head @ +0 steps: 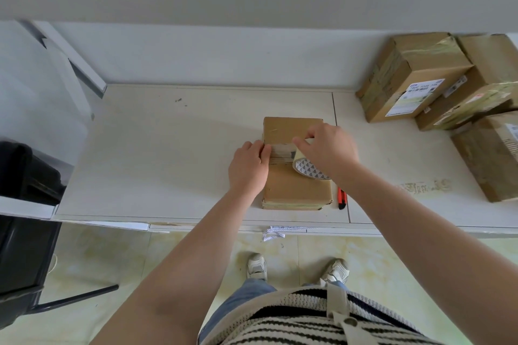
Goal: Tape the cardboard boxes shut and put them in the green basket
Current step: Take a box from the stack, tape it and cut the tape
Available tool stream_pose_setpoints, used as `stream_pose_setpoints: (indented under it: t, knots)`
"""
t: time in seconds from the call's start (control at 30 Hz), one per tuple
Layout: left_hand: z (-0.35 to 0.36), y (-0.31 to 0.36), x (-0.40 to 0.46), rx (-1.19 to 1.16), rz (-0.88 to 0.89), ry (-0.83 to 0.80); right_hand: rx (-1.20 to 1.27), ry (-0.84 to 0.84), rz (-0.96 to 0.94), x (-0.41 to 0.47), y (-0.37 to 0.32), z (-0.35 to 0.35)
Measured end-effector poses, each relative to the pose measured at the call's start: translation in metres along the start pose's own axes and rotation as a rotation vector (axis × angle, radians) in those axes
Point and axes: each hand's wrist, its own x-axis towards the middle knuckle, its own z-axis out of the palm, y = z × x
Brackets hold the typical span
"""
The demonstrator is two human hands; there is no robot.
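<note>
A box (294, 165) lies near the table's (168, 162) front edge, a tape roll (307, 169) on it, a knife (342, 198) just right. More boxes (437, 78) crowd the back right corner.

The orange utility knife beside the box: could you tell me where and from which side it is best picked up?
Probably take the orange utility knife across its long sides, from above. It lies flat on the table, close by the cardboard box, under the right hand's forearm, so its right side is freer.
</note>
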Motion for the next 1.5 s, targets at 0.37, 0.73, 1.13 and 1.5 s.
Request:
stream_pose_setpoints:
  t: [0.37,0.73,1.13,1.5]
  knots:
    - [0.001,0.001,0.002,0.158,0.007,-0.037,-0.045,-0.011,-0.005,0.001,-0.004,0.0]
    - [0.003,0.0,-0.009,0.091,-0.041,0.016,-0.021,0.027,0.018,0.001,0.0,0.004]
    - [0.004,0.007,-0.006,0.038,-0.193,-0.107,0.03,-0.061,-0.047,0.004,0.002,-0.003]
    - [0.004,0.008,-0.006,0.191,-0.135,-0.077,-0.096,-0.144,-0.032,0.017,0.083,-0.017]
